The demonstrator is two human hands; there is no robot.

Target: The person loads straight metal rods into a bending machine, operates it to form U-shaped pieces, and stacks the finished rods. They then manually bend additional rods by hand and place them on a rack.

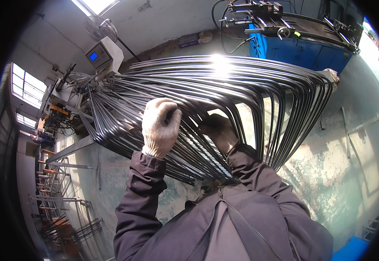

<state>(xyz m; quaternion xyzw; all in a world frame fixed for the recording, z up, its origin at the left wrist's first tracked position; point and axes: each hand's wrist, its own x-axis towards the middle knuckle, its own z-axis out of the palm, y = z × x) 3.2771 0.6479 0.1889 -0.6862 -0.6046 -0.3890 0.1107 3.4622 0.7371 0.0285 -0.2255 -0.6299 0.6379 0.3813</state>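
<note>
Surroundings: a blue machine bench (300, 50) stands at 1 o'clock, with dark fixtures and hoses on top. A grey control box (104, 54) with a small blue screen sits at 11 o'clock, and a wall fan (100, 27) hangs just above it. Metal racks (52, 191) with orange parts fill the 8 o'clock edge.
Obstruction: the bundle of bent steel rods (224, 100) spans the centre from 10 to 2 o'clock and hides the floor and the machine base behind it.
Rod bundle: you carry it in front of your chest; the rods curve in a tight bend at 3 o'clock and fan out toward 10 o'clock.
Left hand (160, 126): in a pale knit glove, your fingers are curled closed over the upper strands near the centre.
Right hand (217, 130): in a dark glove, you reach in among the rods; it touches them, but you cannot tell how far the fingers close.
Labels: a dark rectangular plate (188, 40) sits on the wall at 12 o'clock, too small to read.
</note>
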